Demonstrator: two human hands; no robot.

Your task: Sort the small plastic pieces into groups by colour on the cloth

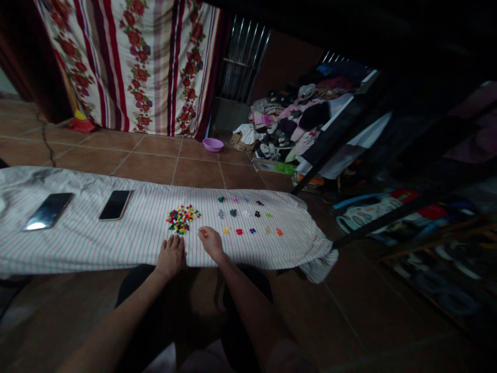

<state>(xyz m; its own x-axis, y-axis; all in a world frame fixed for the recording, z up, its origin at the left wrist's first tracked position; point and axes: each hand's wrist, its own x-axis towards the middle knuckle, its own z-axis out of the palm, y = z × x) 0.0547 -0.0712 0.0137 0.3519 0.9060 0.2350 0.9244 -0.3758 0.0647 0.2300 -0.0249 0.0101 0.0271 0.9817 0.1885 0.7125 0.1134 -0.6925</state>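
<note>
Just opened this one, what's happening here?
A person is at a surface covered with a striped cloth, with small colored pieces in front of them. The left hand lies on the cloth just on the near side of a mixed pile. The right hand is beside the pile, its fingers drawn together; whether it holds a piece is unclear. To its right, small color-matched groups sit in three rows. Two phones lie off to the left.
</note>
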